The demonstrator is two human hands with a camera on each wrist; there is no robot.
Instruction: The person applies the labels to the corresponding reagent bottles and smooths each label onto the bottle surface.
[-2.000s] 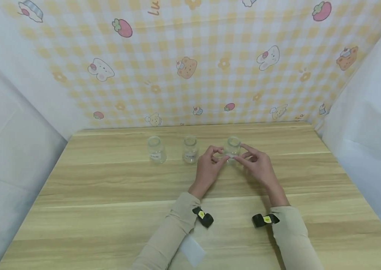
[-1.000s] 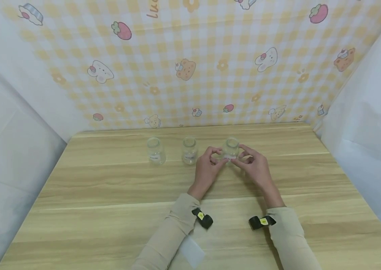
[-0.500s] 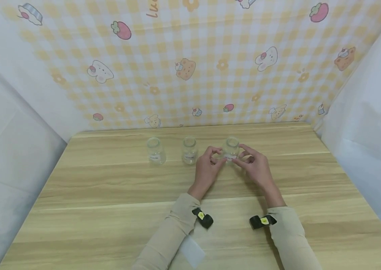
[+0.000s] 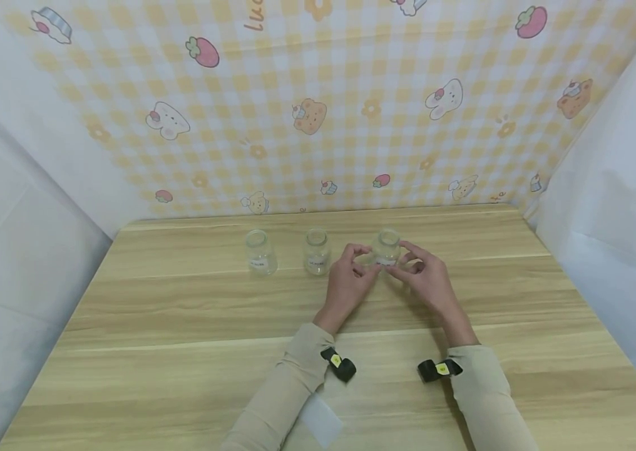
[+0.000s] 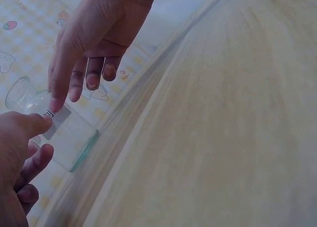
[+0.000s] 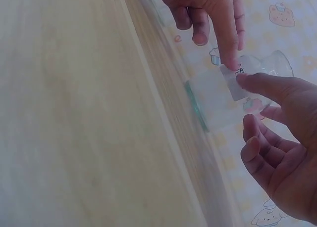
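Both hands are at the rightmost glass jar (image 4: 389, 241), which stands upright on the table. My left hand (image 4: 347, 279) holds its left side, index finger curled round the glass and thumb on the front. From the right, my right hand (image 4: 429, 282) grips it likewise. Both thumbs press a small white label (image 5: 58, 122) with dark print against the jar's front, tips close together. In the right wrist view the label (image 6: 234, 83) lies on the glass, partly covered by the thumbs. The jar is open at the top, with no lid.
Two more open glass jars, the middle jar (image 4: 317, 250) and the left jar (image 4: 261, 252), stand in line to the left, each with a printed label. A pale translucent sheet (image 4: 320, 421) lies by the left sleeve. A checked cloth (image 4: 307, 156) hangs behind the wooden table (image 4: 183, 338).
Two seconds ago the label was a white patch mostly hidden at the thumbs; now its print shows between them. Over the last second the hands and jar have barely moved.
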